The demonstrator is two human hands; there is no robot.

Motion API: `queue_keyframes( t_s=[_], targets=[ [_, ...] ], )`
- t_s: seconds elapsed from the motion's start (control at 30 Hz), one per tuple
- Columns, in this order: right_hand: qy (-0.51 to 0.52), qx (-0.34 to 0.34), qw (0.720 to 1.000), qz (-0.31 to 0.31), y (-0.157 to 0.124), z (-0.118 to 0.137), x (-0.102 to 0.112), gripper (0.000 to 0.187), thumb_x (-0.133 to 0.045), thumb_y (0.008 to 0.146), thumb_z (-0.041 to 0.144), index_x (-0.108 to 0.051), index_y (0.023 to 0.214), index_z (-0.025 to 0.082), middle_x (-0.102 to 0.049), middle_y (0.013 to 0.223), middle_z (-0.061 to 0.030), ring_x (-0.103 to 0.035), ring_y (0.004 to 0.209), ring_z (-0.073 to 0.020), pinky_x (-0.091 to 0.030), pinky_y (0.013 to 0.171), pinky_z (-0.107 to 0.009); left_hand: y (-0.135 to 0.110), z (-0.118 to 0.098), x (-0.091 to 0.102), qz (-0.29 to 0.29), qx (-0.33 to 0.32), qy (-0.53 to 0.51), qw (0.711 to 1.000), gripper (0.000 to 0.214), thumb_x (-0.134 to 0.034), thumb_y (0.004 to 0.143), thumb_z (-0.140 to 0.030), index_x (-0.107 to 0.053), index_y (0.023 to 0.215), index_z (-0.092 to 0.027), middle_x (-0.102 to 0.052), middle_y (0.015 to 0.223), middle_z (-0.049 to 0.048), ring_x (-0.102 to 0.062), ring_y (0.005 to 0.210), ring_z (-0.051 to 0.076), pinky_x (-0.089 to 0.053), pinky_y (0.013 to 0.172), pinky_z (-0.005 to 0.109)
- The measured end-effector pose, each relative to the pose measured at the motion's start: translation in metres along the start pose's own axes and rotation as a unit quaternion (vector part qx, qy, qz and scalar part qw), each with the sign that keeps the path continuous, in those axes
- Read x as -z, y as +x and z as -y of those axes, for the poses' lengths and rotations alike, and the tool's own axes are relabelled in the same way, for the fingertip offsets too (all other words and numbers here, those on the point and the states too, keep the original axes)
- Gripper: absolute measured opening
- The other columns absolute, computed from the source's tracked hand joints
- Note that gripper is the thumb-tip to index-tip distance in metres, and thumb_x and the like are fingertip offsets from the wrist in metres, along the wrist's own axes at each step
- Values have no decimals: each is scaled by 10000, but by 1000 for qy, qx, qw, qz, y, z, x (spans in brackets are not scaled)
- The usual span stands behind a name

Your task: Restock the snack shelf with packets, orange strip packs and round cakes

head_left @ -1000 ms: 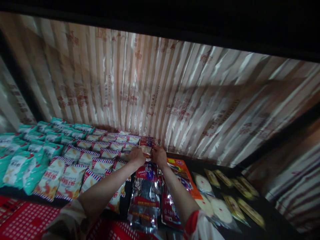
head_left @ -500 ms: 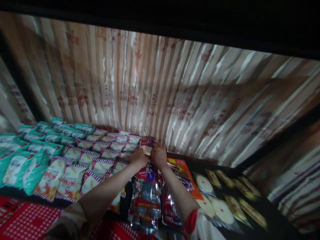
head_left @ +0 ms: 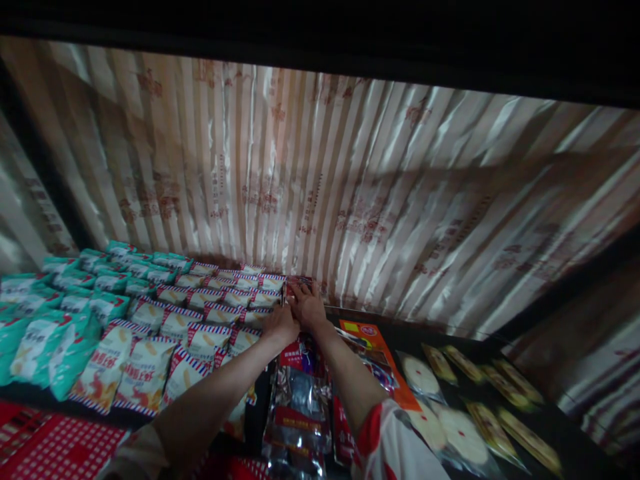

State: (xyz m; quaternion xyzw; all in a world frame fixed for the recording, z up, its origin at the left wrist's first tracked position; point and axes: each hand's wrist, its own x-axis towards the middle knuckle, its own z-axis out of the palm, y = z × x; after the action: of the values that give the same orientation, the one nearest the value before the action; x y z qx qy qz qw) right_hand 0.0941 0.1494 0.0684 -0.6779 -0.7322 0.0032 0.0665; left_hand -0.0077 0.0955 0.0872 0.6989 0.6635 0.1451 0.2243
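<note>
Against the foil backing, a dark red snack packet point(head_left: 295, 283) lies at the back of its row, mostly covered by my hands. My right hand point(head_left: 307, 308) rests flat on its top with the fingers spread. My left hand point(head_left: 281, 327) is closed at the packet's near left edge, its fingertips partly hidden. Closer to me, shiny dark red packets point(head_left: 300, 400) with clear windows lie in the same row. Rows of small striped white-and-red snack bags point(head_left: 210, 340) stand just left of my left hand.
Teal snack bags point(head_left: 43, 340) fill the far left. On the right lie an orange packet point(head_left: 373, 332), round pale flat packs point(head_left: 463, 433) and long yellowish packs point(head_left: 530, 440). A red basket point(head_left: 75, 437) is at the lower left. A dark shelf edge point(head_left: 320, 47) runs overhead.
My right hand has moved from the packet's right side onto its top, fingers now spread flat. My left hand stays at the near left edge. The view has shifted slightly.
</note>
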Motion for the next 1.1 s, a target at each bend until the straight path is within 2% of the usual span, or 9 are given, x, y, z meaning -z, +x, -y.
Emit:
queue_keyframes(
  t_s=[0.13,0.37,0.63,0.93,1.1],
  targets=[
    [8,-19,1000,4,-4,-2,-5,509,-286,881,503,-370,1342,304,-339,1435,-16,-170,1342,-284,-216,1028,-442,3,2,-7,-2,-10,-3,1000,288,-433,805,-212,-563,1054,-150,-608,1089,132,-598,996,234,-462,820,316],
    [10,-34,999,16,-8,-3,-6,549,-226,869,569,-363,1342,329,-310,1450,-10,-194,1338,-267,-210,1031,-447,4,4,-11,-4,-14,0,1000,338,-439,803,-223,-550,1112,-142,-602,1112,140,-585,1021,239,-459,838,323],
    [26,-44,998,33,-6,-2,-8,546,-251,866,555,-339,1355,329,-288,1460,-21,-170,1349,-271,-210,1035,-464,3,3,-9,-6,-9,15,1000,294,-406,823,-265,-603,1019,-167,-625,1072,123,-603,985,235,-468,811,318],
    [59,-46,997,26,-10,-4,-11,527,-257,876,518,-359,1348,307,-301,1452,-31,-176,1346,-266,-297,992,-449,1,1,-5,4,-13,30,999,312,-378,842,-285,-622,986,-155,-635,1054,130,-605,977,230,-467,804,308],
    [48,-45,997,26,-10,-4,-12,529,-232,879,532,-354,1348,319,-294,1455,-16,-173,1344,-265,-306,986,-455,-2,-1,-2,8,-7,34,999,347,-347,868,-321,-627,968,-142,-642,1040,137,-612,962,229,-469,805,309]
  ],
)
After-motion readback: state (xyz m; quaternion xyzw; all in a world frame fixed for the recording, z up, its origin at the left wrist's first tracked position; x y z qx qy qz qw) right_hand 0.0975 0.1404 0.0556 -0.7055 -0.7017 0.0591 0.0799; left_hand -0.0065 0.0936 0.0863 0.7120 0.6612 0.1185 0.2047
